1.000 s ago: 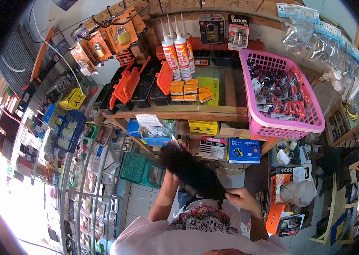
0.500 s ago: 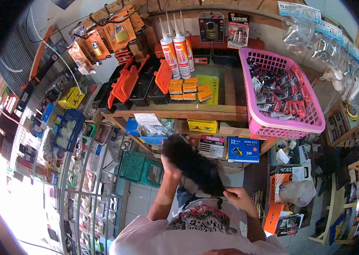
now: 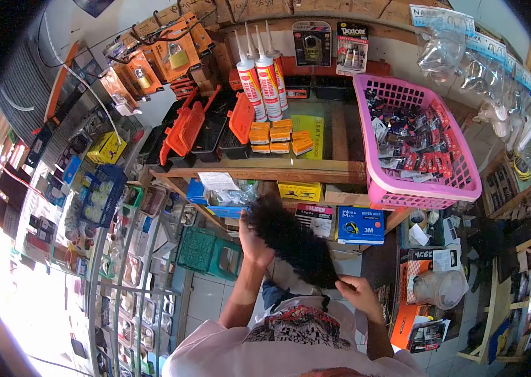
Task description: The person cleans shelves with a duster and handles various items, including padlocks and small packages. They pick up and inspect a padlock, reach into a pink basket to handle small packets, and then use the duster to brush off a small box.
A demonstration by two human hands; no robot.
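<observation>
A black feathery duster [image 3: 293,242] stretches diagonally between my two hands, in front of my body. My left hand [image 3: 255,242] lies under and against its upper left end, with the fingers partly hidden behind the black feathers. At the lower right end, my right hand [image 3: 356,294] has its fingers closed round the duster's end. The feathers look fluffed out and point up and to the left.
A glass-topped shelf [image 3: 265,168] ahead holds orange boxes [image 3: 280,135], white sealant tubes [image 3: 259,88] and black cases with orange lids [image 3: 184,129]. A pink basket [image 3: 422,193] of packets stands at its right. Green crates [image 3: 205,251] are at lower left.
The duster's feathers look more spread out and sharper than before. My left hand shows more plainly beside the upper end, and my right hand has shifted slightly to the right.
</observation>
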